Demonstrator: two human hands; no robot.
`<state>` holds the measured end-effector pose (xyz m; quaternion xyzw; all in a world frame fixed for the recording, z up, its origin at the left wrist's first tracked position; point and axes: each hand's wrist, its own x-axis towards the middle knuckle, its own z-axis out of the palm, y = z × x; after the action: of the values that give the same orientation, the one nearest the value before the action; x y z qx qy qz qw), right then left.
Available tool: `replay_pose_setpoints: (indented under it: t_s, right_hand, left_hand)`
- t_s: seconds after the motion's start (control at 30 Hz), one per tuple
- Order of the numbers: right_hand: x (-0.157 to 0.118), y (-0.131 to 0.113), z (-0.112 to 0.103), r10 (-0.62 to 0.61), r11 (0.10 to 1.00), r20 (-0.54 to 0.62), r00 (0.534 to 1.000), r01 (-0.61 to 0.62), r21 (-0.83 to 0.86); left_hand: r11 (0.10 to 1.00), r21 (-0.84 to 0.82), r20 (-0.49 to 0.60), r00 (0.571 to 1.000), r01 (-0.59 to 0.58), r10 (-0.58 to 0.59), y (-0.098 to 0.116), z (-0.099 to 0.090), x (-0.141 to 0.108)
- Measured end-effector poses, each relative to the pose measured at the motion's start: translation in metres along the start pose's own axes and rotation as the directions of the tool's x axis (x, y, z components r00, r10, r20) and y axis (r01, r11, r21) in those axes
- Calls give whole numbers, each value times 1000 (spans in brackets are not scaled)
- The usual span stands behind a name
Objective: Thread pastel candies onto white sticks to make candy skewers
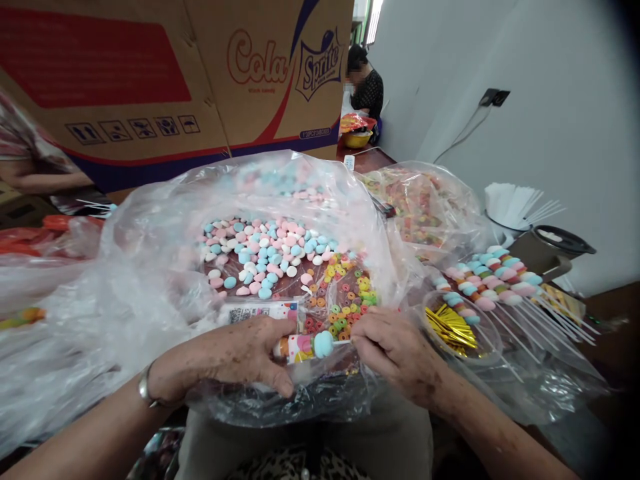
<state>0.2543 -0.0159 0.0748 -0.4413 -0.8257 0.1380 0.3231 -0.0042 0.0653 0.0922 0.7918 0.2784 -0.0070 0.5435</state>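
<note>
Head view: candy skewer point(303, 347) lies crosswise (stick point(343, 342) pointing right).

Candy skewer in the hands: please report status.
Left hand holding candy skewer; right hand pinching its stick. Loose candy rings just beyond; no obstruction visible.

The candy skewer point(304, 347) lies nearly level, stick end to the right, its far left end hidden by the left hand point(253, 353). A white label point(300, 348) with pink and yellow print covers its middle; amber-orange candy shows left of it, puffy light-blue candy point(323, 345) right. The thin white stick point(343, 342) runs into the right hand's point(393, 350) fingertips.
</note>
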Motion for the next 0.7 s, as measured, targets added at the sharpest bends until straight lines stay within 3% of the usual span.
replay_pose_setpoints:
  t_s: [0.13,0.2,0.33,0.4,0.47,0.57,0.7]
  right_hand:
    - [2,-3,-6,85,996,113,990,-87,18]
    - [3,-4,-8,178,978,188,966,-196,77]
    - [2,-6,-5,362,868,337,869,-446,218]
    - [1,-6,3,382,848,348,856,-475,236]
    - [-1,-6,12,310,914,258,915,-361,183]
    - [-1,-4,19,44,998,47,998,-42,-44]
    - [5,-3,11,-206,948,6,979,201,-246]
  left_hand:
    - [993,-97,49,997,-60,65,-1,-1,-6]
    - [997,-43,8,998,-67,67,-3,1,-7]
    - [984,152,-136,984,-97,118,-13,6,-4]
    - [967,233,-146,979,-104,140,-18,9,-1]
    - [951,288,-129,980,-111,153,-21,11,2]
    - [941,319,-106,982,-116,158,-18,9,3]
    - [974,187,37,992,-126,121,-7,0,3]
